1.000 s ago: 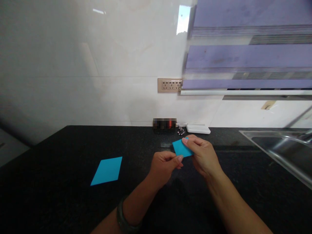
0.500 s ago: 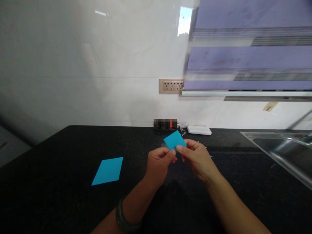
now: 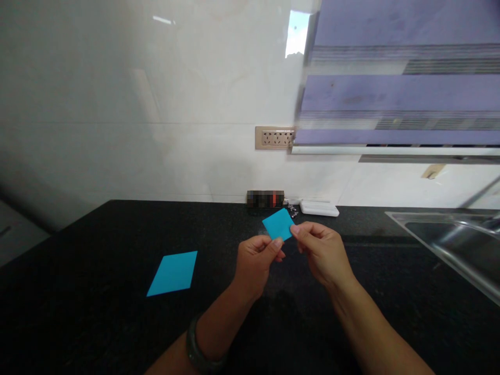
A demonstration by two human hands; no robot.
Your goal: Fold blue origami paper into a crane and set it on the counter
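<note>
A small folded blue paper (image 3: 278, 224) is held up above the black countertop (image 3: 97, 323). My left hand (image 3: 255, 263) pinches its lower left corner between thumb and forefinger. My right hand (image 3: 322, 252) pinches its right edge with curled fingers. A second blue paper sheet (image 3: 172, 273) lies flat on the counter to the left, apart from both hands. A dark band sits on my left wrist.
A steel sink (image 3: 449, 242) is set into the counter at the right. By the white wall stand a small dark object (image 3: 264, 198) and a white flat box (image 3: 319, 207). A wall socket (image 3: 274, 137) and a purple blind (image 3: 398, 78) hang above.
The folded paper has moved left and up and turned between my fingers. My right hand has shifted from covering its right side to pinching its right edge. The flat sheet has not moved.
</note>
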